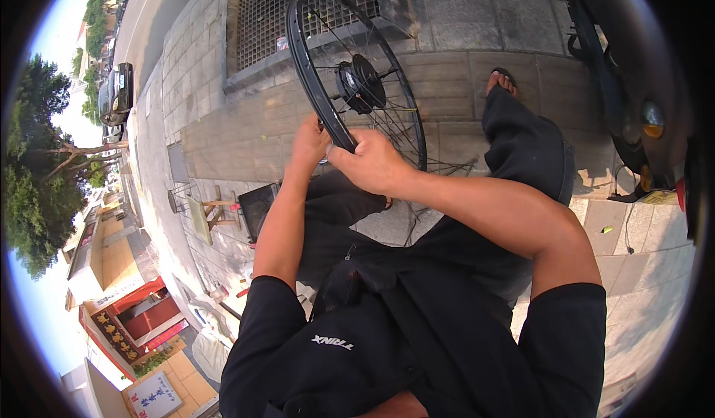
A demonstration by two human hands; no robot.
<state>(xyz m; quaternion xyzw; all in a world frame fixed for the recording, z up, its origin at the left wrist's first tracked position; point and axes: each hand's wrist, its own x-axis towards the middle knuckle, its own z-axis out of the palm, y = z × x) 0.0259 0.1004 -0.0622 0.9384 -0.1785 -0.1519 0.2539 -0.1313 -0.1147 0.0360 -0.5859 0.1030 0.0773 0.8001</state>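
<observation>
At the wheel rim (313, 83), both hands' grips close on it, right hand (369, 161) hiding left hand's (309, 144) fingers.

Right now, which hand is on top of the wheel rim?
The right hand: it wraps over the black rim, while the left hand sits beside it, lower left.

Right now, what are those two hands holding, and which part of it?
A spoked bicycle wheel, held by its black rim. Both the left hand and the right hand grip the near, lower edge of the rim, side by side.
</observation>
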